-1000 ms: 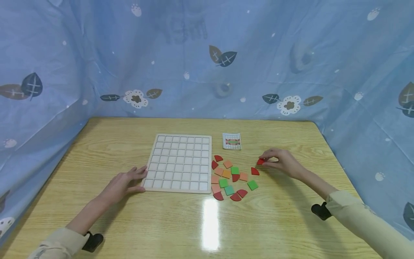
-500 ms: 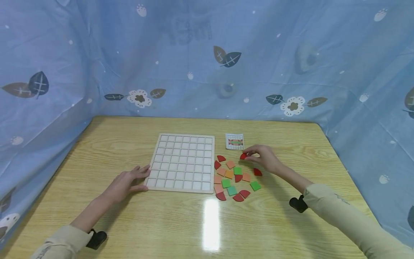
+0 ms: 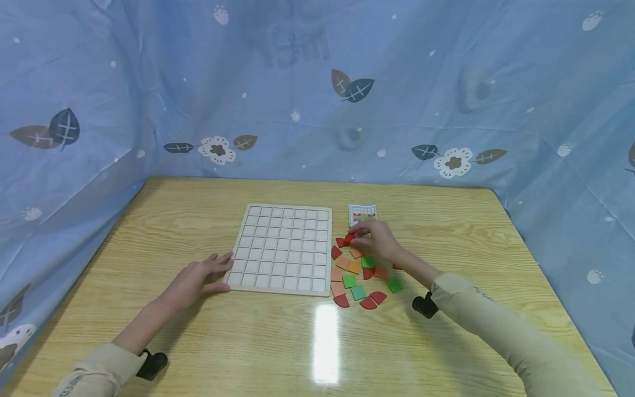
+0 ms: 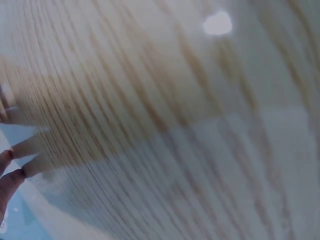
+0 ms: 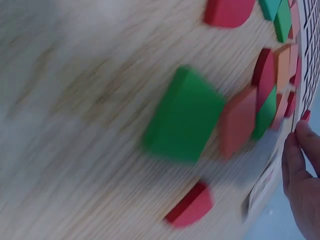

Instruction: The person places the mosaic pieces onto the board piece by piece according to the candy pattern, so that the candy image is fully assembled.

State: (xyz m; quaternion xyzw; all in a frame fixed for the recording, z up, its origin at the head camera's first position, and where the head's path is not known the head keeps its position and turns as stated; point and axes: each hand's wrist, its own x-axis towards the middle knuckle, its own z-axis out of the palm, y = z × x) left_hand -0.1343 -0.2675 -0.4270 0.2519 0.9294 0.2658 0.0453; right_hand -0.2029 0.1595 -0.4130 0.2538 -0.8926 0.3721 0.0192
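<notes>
The right hand (image 3: 376,239) has moved left, its thumb and fingers pinching a red piece (image 3: 349,238) near the card (image 3: 362,212) and tiles (image 3: 354,267); the left hand (image 3: 194,281), fingers loosely extended, touches the left edge of the board (image 3: 280,248).

head view from high, forward-down; wrist views close; tiles (image 3: 354,267) in head and right wrist

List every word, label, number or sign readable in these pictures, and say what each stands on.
None can be read for certain.
Blue curtain: letter-like marks, too faint to read.
Left sleeve, right sleeve: small dark marks, unreadable.
Small card: coloured pattern, no legible text.
</notes>
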